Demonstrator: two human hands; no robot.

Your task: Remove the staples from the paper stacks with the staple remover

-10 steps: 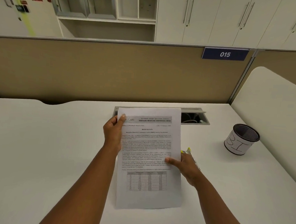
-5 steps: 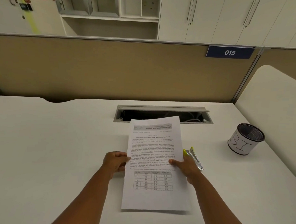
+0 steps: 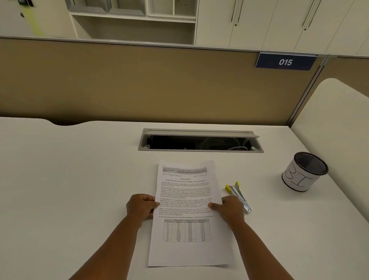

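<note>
A printed paper stack (image 3: 187,195) with text and a table lies flat on the white desk (image 3: 59,186), straight in front of me. My left hand (image 3: 140,206) grips its left edge at mid-height. My right hand (image 3: 229,209) pinches its right edge, thumb on top of the page. The staple remover (image 3: 238,194), metal with yellow tips, lies on the desk just right of the paper, its near end beside my right hand. No staple is visible at this size.
An open cable tray (image 3: 200,141) is sunk into the desk behind the paper. A black mesh cup (image 3: 303,171) wrapped in white paper stands at the right. A beige partition (image 3: 139,84) closes the back; a white panel (image 3: 339,137) borders the right side.
The paper stack came down from upright to flat on the desk. My left hand slid from the top corner to the middle of the left edge.
</note>
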